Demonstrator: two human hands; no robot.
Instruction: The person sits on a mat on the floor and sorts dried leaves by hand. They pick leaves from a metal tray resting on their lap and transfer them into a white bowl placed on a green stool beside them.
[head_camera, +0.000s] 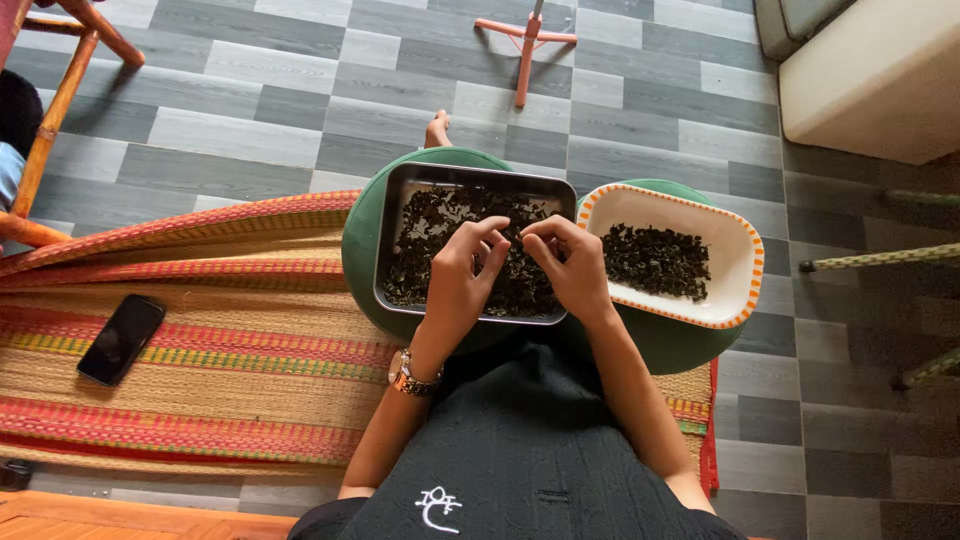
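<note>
A steel tray (395, 200) full of dark dried leaves rests on my green-clad left knee. My left hand (462, 275) and my right hand (570, 265) hover together over its middle, fingertips pinched on a small dark leaf piece (516, 238) between them. To the right, a white rectangular dish (735, 240) with an orange dotted rim holds a smaller heap of dark leaves (655, 262). A gold watch (408, 375) sits on my left wrist.
A striped woven mat (200, 330) covers the grey tiled floor, with a black phone (120, 338) lying on it at left. Wooden chair legs (55, 110) stand far left, an orange stand (527, 45) at the top, a cream box (880, 80) top right.
</note>
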